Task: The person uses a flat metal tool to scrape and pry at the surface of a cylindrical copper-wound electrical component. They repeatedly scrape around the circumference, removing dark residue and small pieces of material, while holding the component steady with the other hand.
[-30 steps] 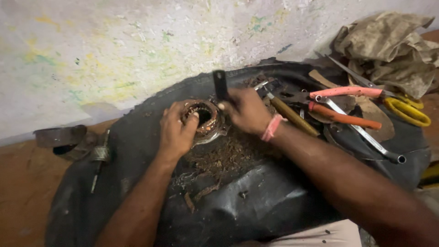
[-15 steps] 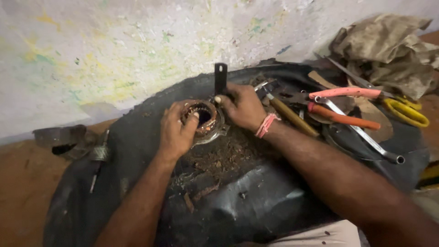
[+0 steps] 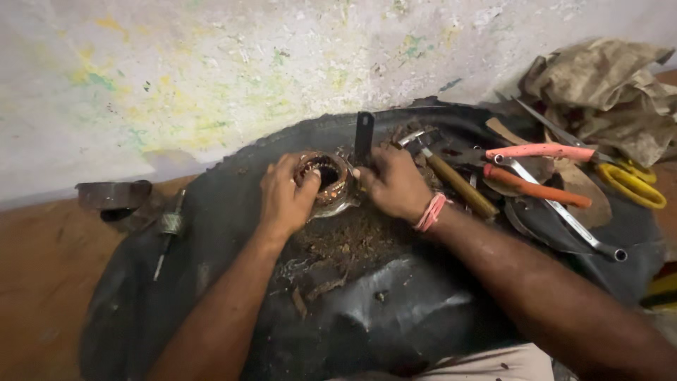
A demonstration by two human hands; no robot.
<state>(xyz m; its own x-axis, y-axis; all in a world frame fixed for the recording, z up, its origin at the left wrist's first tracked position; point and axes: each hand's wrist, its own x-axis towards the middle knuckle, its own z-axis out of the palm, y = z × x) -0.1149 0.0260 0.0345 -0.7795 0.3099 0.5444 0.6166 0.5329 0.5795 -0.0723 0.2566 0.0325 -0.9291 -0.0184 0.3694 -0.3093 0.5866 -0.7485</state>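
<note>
Left hand (image 3: 285,197) grips a round wound stator (image 3: 326,182) at the centre of a black rubber sheet (image 3: 395,310). Right hand (image 3: 393,185), just right of it, clasps an upright dark bar (image 3: 364,135) at its rim. Prying seems under way; the next move likely needs steady leverage.

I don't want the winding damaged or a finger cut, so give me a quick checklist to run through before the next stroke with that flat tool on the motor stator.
1. Left hand steadying the stator: ok, fingers wrap its rim.
2. Right hand gripping the flat dark tool: ok, tool stands upright beside the stator.
3. Tool tip seated where intended: cannot tell, the tip is hidden behind the hand and stator.
4. Left fingers clear of the tool: not ok, they sit close on the same rim.
5. Stator resting firmly on the black rubber sheet: cannot tell, debris lies under and around it.
</note>
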